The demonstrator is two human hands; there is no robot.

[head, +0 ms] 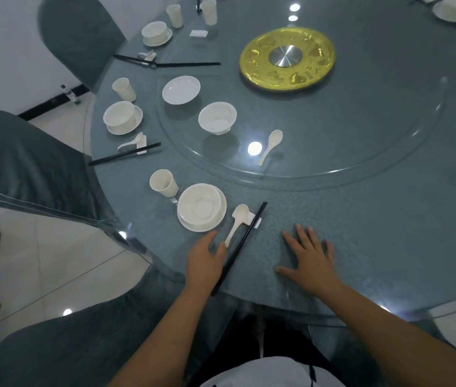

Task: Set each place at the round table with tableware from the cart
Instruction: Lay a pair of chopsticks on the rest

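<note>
A restaurant banquet room: a large round worktop (pixel 333 219) carries a glass lazy Susan (pixel 361 129) with a gold centre plate (pixel 287 58) at 12 o'clock, place settings and cloth-covered chairs (pixel 25 163) from 9 to 11 o'clock.

head cam | above table (pixel 333 219) edge | faces forward-down | close | single view
</note>
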